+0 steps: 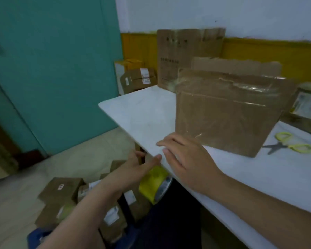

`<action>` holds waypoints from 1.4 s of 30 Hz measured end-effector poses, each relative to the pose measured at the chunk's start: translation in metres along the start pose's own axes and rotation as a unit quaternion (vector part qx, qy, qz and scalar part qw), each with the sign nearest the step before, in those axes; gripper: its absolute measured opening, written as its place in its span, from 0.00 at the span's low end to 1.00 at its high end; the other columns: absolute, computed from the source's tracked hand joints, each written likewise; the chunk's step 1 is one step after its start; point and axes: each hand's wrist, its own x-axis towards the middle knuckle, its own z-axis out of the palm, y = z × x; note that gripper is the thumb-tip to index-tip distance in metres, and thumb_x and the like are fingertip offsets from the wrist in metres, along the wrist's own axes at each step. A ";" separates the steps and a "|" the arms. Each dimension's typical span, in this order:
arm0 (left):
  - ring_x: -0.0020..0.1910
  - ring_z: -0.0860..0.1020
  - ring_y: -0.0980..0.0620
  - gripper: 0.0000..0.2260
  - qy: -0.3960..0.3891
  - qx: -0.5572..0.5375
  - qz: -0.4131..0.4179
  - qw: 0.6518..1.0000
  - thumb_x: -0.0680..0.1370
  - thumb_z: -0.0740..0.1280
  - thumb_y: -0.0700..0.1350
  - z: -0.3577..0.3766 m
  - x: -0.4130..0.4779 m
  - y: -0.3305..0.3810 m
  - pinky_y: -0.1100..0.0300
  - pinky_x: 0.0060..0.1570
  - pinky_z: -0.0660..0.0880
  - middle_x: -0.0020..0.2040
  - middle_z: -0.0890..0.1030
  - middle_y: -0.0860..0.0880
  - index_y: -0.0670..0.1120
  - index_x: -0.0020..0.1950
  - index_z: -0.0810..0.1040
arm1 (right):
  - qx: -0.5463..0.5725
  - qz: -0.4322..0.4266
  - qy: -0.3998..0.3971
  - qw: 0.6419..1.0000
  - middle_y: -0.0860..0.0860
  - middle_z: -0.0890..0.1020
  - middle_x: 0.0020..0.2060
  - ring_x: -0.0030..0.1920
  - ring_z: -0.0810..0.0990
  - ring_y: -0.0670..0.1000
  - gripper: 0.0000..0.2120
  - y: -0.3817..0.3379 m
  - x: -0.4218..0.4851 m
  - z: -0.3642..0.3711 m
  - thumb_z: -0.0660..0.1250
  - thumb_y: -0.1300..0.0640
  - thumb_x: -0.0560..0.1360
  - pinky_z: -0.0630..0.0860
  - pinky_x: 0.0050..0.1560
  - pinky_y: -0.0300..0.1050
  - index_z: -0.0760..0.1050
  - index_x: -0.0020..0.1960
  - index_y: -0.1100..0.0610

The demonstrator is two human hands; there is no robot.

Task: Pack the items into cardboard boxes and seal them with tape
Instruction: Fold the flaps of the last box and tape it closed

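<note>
One brown cardboard box [228,119] looks sealed; left grip [133,169] holds a yellow tape roll [153,186], right grip [185,159] slack; flat cartons [178,56] remain.

Can see only part of the tape roll [152,186], the rest hidden under the left hand [133,169] and the table [142,112] edge; cannot tell whether gripped. Cannot read the print [169,62] on the back cardboard [185,49] or the labels [61,186] on the floor boxes [71,194], too blurred and small. Cannot make out the carton [307,106] at the right, cut by the frame edge and half behind the box [228,119].
</note>
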 end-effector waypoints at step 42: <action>0.59 0.78 0.53 0.15 -0.061 0.344 0.555 0.755 0.77 0.70 0.56 0.024 0.020 0.245 0.52 0.59 0.75 0.58 0.82 0.53 0.51 0.61 0.81 | -0.186 0.107 -0.088 0.973 0.39 0.84 0.38 0.41 0.80 0.38 0.02 0.000 0.052 -0.237 0.74 0.52 0.73 0.77 0.44 0.45 0.85 0.44 0.45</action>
